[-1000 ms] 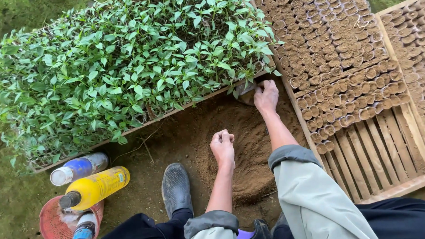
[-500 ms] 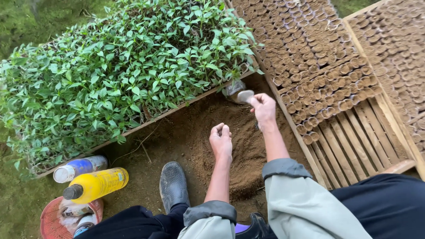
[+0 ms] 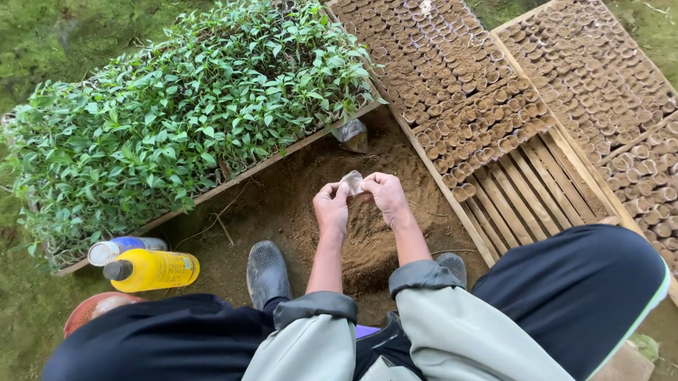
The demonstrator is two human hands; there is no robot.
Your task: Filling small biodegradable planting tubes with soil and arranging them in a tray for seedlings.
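Over a mound of brown soil (image 3: 368, 246), my left hand (image 3: 330, 207) and my right hand (image 3: 387, 196) meet, and together they pinch a small clear plastic seedling bag (image 3: 351, 182) between their fingertips. The bag stands roughly upright between the two hands, and what is inside it is hidden. Another small bag (image 3: 352, 133) lies on the soil farther out, by the corner of the seedling tray (image 3: 254, 167). That tray is packed with green leafy seedlings (image 3: 176, 121).
Two wooden slatted trays (image 3: 540, 178) (image 3: 660, 134) on the right hold several rows of soil-filled bags. A yellow bottle (image 3: 153, 269) and a clear bottle (image 3: 122, 248) lie at the left by a red bowl (image 3: 93, 308). My shoes (image 3: 268, 273) rest on the dirt.
My right hand drew back from the far bag by the seedling tray to meet my left hand. Both hands now hold one small bag above the soil mound.
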